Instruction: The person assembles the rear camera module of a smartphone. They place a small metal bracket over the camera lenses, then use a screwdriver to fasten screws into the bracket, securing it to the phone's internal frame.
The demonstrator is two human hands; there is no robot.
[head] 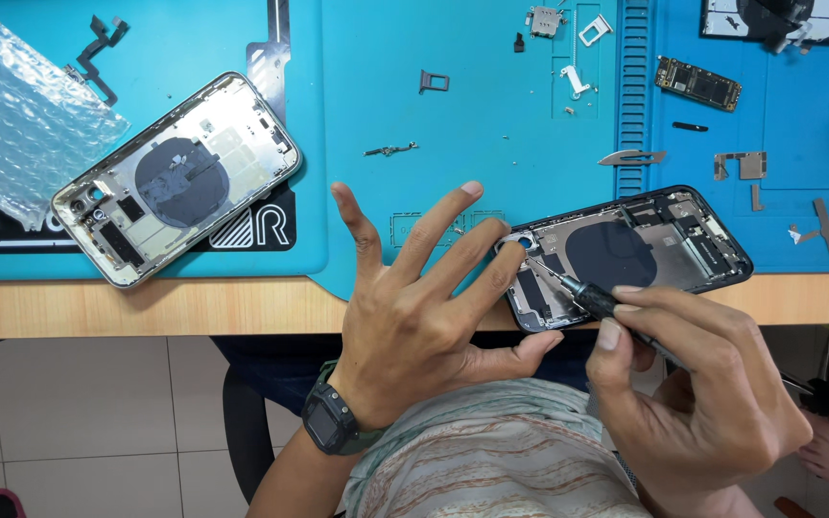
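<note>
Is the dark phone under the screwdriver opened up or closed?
Opened up: the dark phone shows bare internals, a round coil and brackets, with no cover on.

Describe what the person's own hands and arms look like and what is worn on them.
Both hands are bare, no gloves and no rings visible. The left hand has a dark, chunky digital wristwatch with a greenish strap on its wrist. The right hand wears nothing. Both forearms are uncovered; no sleeves show.
</note>
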